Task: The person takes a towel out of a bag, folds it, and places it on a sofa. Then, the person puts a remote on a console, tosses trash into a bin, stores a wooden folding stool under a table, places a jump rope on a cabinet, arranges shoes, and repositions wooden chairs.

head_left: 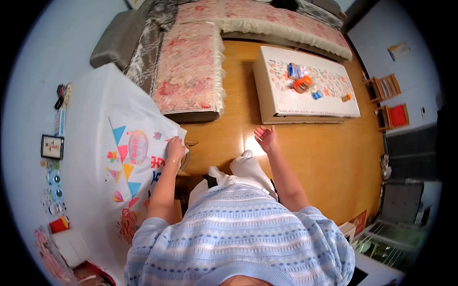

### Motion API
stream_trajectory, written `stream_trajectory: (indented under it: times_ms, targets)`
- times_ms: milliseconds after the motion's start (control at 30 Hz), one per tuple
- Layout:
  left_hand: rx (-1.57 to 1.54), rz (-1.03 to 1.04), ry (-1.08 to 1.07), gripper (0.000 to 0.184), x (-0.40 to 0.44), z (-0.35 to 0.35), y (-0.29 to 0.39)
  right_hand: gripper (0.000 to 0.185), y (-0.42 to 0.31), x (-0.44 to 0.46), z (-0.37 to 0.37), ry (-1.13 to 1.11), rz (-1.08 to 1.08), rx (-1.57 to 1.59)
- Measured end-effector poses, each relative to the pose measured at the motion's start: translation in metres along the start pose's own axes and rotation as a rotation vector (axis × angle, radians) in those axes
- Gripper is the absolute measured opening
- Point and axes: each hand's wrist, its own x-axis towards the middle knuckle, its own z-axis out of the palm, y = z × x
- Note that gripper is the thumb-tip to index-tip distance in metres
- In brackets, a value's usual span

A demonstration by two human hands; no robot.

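My left hand (175,148) is closed at the right edge of a white sheet of cloth (100,143), with the fingers bent onto it. Colourful pennants, a balloon, gift shapes and large red and blue characters are printed on this cloth. It spreads over something long on the left, and its near corner lies just past my fingers. My right hand (265,138) is held in the air over the wooden floor, palm partly up, fingers apart and nothing in it. It is nearest to the low table's front side.
A low table (286,107) bears an orange container (302,84), a blue-and-white pack (293,71) and small items. Behind stands a corner sofa (188,66) with pink floral covers. Small wooden shelves (383,88) hang on the right wall. A framed picture (52,147) is at the left.
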Motion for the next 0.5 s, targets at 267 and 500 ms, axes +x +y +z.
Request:
stream_trajectory:
  times_ms: [267, 500]
  targets:
    - [-0.129, 0.153, 0.137, 0.027, 0.040, 0.005, 0.066, 0.053, -0.044, -0.018, -0.064, 0.105, -0.102, 0.197]
    - [-0.350, 0.178, 0.129, 0.017, 0.057, 0.030, 0.189, 0.053, -0.090, -0.021, -0.149, 0.192, -0.143, 0.311]
